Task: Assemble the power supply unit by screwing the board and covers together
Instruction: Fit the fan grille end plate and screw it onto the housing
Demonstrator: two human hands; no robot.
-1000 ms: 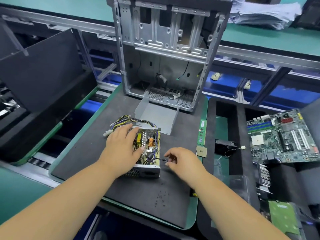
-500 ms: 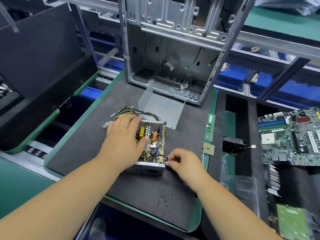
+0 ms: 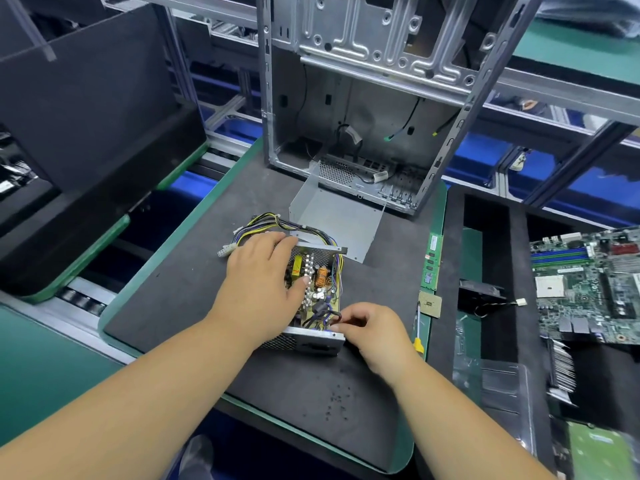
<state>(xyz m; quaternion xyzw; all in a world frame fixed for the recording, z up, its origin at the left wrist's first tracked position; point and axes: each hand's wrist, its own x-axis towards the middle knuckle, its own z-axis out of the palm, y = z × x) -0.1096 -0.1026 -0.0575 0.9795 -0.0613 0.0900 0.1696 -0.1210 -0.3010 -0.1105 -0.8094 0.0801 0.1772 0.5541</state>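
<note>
Fingers of right hand (image 3: 375, 332) pinching something small at board's (image 3: 317, 289) near corner, likely a screw; left hand (image 3: 263, 278) flat, pressing power supply (image 3: 304, 341) mid-mat (image 3: 194, 289). Board-fixing step; next, fetching screwdriver (image 3: 418, 332) at right edge.

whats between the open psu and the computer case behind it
In the head view, the loose bent metal cover lies on the mat between the power supply and the computer case, with the wire bundle beside it.

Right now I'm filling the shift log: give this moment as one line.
left hand: rests on power supply unit | right hand: fingertips at near-right corner, held item unclear | cover: off, behind unit | screwdriver: on mat
</note>
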